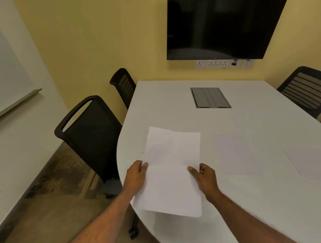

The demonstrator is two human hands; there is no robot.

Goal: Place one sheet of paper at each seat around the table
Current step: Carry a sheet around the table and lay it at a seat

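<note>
A: Nearest the camera, what do the hands have?

B: The left hand [136,174] and the right hand [204,176] each pinch one long edge of the held sheet [173,169], thumb on top and fingers under. Both grips are pressed onto the paper at about mid-length. The sheet hangs above the near left curve of the tabletop [173,101], its near corner past the rim.

A: How would that paper behave?

B: It looks very light and limp. A cross crease shows and the far half lifts a little, so it would likely sag or flutter if held by one corner. Two edge grips keep it flat. It tears and crumples easily, so a gentle pinch is enough, and on the smooth top it may slide once let go.

A: And beyond the hands?

B: A second sheet [234,154] lies flat just right of the held one, and a third sheet [314,163] lies further right, cut by the frame edge. On the left the near chair [92,131] stands against the rim, with the far chair [123,84] behind it. The right chair [309,90] sits at the far right. Whether the held sheet is one or several, the view does not tell
</note>
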